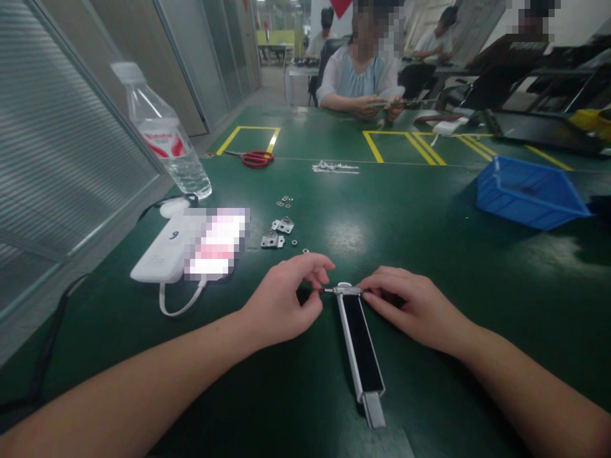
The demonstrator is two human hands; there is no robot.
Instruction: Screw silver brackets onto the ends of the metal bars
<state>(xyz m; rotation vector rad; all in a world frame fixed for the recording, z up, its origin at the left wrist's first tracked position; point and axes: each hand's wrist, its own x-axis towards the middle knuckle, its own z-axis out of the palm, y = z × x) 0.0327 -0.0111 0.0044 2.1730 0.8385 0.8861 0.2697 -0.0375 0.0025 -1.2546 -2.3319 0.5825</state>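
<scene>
The left hand [279,305] and right hand [410,306] meet at the head of a rail [360,346], a black-faced strip with silver edges. It lies flat on the green mat [458,375] and runs toward the body between the forearms, so the mat seems to bear its weight while the hands only steady its end. The left fingertips [319,294] close narrowly on a thin metal pin [327,291] jutting sideways from the rail's silver end cap [346,291]. The right fingers [375,288] pinch the cap from the other side, leaving the rail's length just below both grips. Two brackets [281,230] and scattered washers [285,202] (perhaps nuts; they are too small to tell) lie just beyond the left hand, within easy reach. Farther off are a white power bank [160,251], a water bottle [165,137], red scissors [255,159] and a blue tray [529,194]. Across the mat, a co-worker [358,83] handles something at the bench edge.
</scene>
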